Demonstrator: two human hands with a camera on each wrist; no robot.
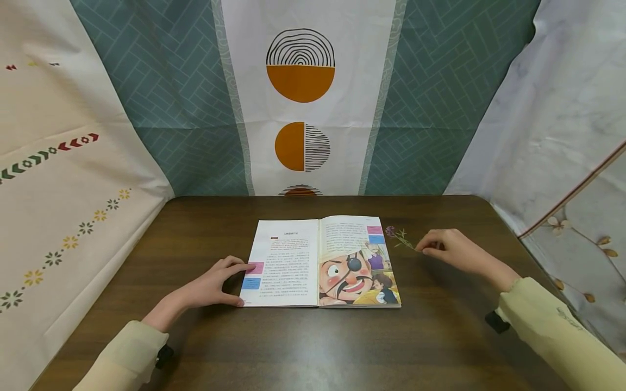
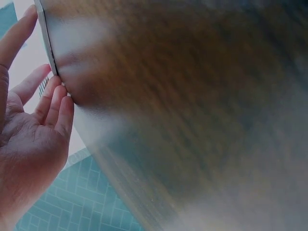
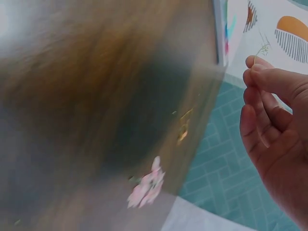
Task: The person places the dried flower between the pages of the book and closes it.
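Observation:
An open book (image 1: 288,282) lies flat on the table, text on its left page and a cartoon eye-patched pirate on its right page. My left hand (image 1: 215,285) rests at the book's left edge, fingers on the page's side and thumb at its lower corner. In the left wrist view the fingertips of the left hand (image 2: 36,120) touch the book's edge. Right of the book, my right hand (image 1: 447,247) pinches the thin stem of a small purple flower sprig (image 1: 402,237). Its blossom points toward the book. The right wrist view shows the green stem (image 3: 262,50) between thumb and index finger.
The glossy dark brown table (image 1: 293,353) runs back to a teal and white patterned curtain (image 1: 303,114). A cream patterned cloth (image 1: 73,163) hangs at the left, a pale floral cloth (image 1: 572,136) at the right.

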